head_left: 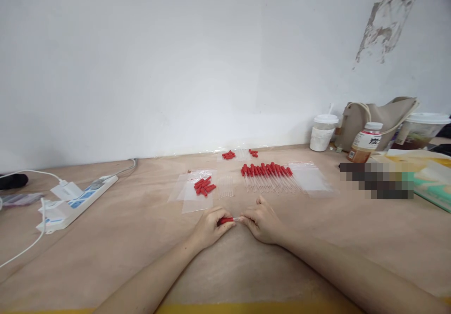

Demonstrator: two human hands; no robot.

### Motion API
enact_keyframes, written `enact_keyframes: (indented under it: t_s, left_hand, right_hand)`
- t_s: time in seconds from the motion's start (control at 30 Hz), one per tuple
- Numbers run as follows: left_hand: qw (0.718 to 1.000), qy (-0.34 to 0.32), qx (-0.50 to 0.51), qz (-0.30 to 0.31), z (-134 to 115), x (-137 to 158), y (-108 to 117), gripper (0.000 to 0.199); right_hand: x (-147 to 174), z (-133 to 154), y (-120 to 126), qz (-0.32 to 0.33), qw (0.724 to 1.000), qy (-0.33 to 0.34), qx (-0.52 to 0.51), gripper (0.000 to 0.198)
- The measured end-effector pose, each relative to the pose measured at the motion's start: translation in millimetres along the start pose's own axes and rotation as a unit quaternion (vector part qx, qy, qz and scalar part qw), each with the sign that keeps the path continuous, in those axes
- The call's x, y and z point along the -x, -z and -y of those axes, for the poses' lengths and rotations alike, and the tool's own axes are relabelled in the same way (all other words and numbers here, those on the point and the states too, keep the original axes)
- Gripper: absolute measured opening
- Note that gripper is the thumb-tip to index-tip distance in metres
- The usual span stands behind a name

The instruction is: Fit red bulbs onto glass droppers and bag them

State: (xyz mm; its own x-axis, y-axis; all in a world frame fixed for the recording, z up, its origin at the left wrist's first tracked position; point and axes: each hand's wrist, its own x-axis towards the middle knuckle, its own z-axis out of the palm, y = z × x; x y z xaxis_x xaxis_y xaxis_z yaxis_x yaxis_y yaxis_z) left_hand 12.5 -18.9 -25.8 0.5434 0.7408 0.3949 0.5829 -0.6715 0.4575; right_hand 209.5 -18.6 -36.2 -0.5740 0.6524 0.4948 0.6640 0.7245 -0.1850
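My left hand (212, 227) is closed around a red rubber dropper bulb (226, 220) at the middle of the table. Between the fingers of my right hand (261, 221) is a thin clear dropper tube (237, 219), its near end meeting the bulb's mouth; how deep it sits is too small to tell. Just beyond my hands, loose red bulbs (203, 186) lie on a clear plastic bag, beside a row of bare clear tubes (226, 187). Farther right, several droppers with red bulbs on their tubes (267, 171) lie side by side.
More red bulbs (229, 155) and tubes lie near the wall. Clear bags (312, 178) flank the droppers. A power strip (79, 203) with white cables is at left. At right stand a lidded cup (323, 133), a bottle (366, 142), a grey bag (384, 112) and a tissue pack (431, 182).
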Motion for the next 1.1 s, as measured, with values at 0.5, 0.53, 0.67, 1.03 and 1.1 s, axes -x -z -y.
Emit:
enact_keyframes:
  t_s: [0.5,0.53,0.67,1.03,1.1]
  left_hand:
    - [0.997,0.03,-0.022,-0.074,20,0,12,0.021]
    - [0.997,0.031,-0.02,-0.067,20,0,12,0.019]
    - [0.998,0.047,-0.002,-0.049,19,-1,12,0.013]
    - [0.998,0.045,-0.01,-0.052,18,-1,13,0.01]
    - [0.995,0.05,-0.042,-0.079,18,-2,13,0.008]
  right_hand:
    - [-46,-60,42,-0.027,0.906,-0.413,0.086,0.027]
    - [-51,-68,38,-0.035,0.892,-0.443,0.077,0.026]
    - [-65,-85,20,-0.05,0.871,-0.48,0.086,0.026]
    - [-64,-82,14,-0.057,0.887,-0.439,0.131,0.033]
    - [-62,-72,13,-0.069,0.909,-0.391,0.126,0.029]
